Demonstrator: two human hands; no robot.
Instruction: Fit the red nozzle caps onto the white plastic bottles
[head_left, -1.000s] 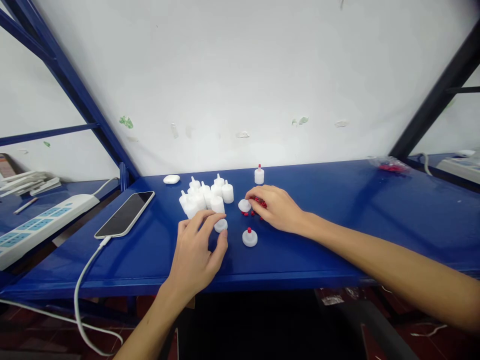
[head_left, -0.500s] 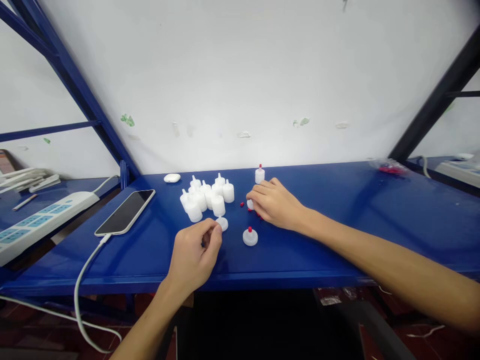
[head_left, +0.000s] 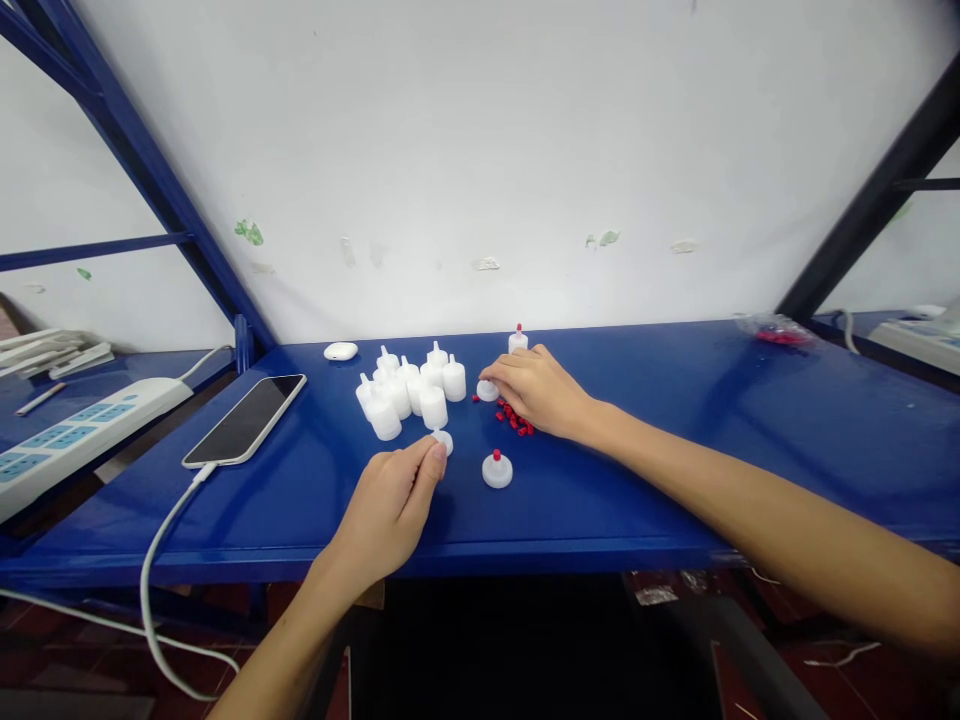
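Observation:
My left hand (head_left: 390, 505) is closed, thumb and forefinger pinched at the near edge of a white nozzle cap (head_left: 445, 440), partly covered by the fingertips. Farther right, my right hand (head_left: 544, 388) grips another white nozzle cap (head_left: 487, 391) from above; its top is hidden by my fingers. Small red tips (head_left: 516, 420) lie loose beside and under that hand. Between the hands and closer to me sits a white nozzle cap with a red tip (head_left: 497, 471). Several white nozzle bottles (head_left: 409, 388) stand grouped to the left, without red tips.
Behind my right hand stands a white bottle with a red tip (head_left: 518, 340). A phone (head_left: 247, 420) on a charging cable and a white case (head_left: 340, 351) lie left on the blue table (head_left: 675, 400). A plastic bag with red pieces (head_left: 780, 330) is far right.
My right hand has shifted left and slightly back with its white cap, uncovering more red tips. My left hand has barely moved, its fingers drawn closer together.

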